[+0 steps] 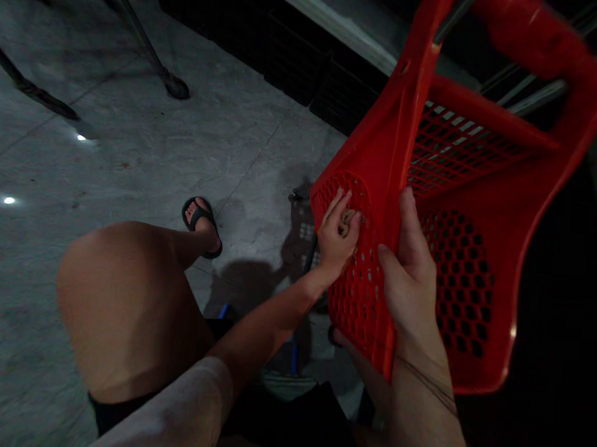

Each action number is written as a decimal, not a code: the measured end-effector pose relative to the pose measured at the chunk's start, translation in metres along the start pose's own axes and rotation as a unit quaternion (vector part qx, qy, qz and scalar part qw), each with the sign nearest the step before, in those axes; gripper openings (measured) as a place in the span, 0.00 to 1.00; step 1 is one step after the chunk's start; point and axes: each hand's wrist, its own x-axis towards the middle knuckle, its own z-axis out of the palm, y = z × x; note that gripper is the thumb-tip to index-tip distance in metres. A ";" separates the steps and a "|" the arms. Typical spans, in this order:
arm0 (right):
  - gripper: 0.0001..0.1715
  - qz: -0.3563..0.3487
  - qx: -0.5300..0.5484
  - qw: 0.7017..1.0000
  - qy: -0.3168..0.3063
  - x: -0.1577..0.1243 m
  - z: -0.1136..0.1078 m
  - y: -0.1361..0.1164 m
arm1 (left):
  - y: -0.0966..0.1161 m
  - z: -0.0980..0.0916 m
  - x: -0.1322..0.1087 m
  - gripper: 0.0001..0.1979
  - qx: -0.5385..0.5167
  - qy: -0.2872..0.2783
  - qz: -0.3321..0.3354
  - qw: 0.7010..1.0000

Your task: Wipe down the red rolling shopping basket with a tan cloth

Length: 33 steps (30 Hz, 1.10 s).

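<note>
Currently, the red basket (480, 190) tilts toward three o'clock, its rim clasped between the thumb and fingers of the right hand (409, 283). The left hand's (335, 244) grip curls around a tan wad (347, 221) against the basket's holed side; at nine o'clock, a sandal (205, 213) rests on the floor (252, 148).

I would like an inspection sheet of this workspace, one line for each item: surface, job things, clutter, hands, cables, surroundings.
Surface: grey tiled floor, with bright reflections at the left.
Job things: red basket, tilted, with holes in its side; tan wad at the outside of that side.
Clutter: small brown spot on the floor.
Hands: left hand holds the wad to the basket; right hand grips the basket's rim.
Cables: nothing seen.
Surroundings: caster at upper left; black sandal on a foot; the dark right side is unreadable.
</note>
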 end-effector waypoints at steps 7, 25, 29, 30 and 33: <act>0.57 -0.043 -0.038 0.998 -0.001 0.010 0.000 0.014 | -0.014 -0.008 0.011 0.18 -0.036 -0.046 -0.011 0.998; 0.51 0.038 0.017 0.999 0.008 -0.005 0.007 -0.016 | -0.049 0.018 0.128 0.24 0.000 0.072 0.005 0.997; 0.51 0.040 0.014 0.999 0.016 -0.003 0.009 -0.015 | -0.057 0.008 0.119 0.26 0.001 0.019 -0.013 1.000; 0.51 0.041 0.013 0.999 0.018 -0.002 0.009 -0.014 | -0.056 0.001 0.098 0.27 0.002 0.001 -0.022 1.000; 0.51 0.033 0.006 0.999 0.023 0.001 0.008 -0.012 | -0.046 -0.021 0.010 0.25 0.016 -0.022 -0.050 0.998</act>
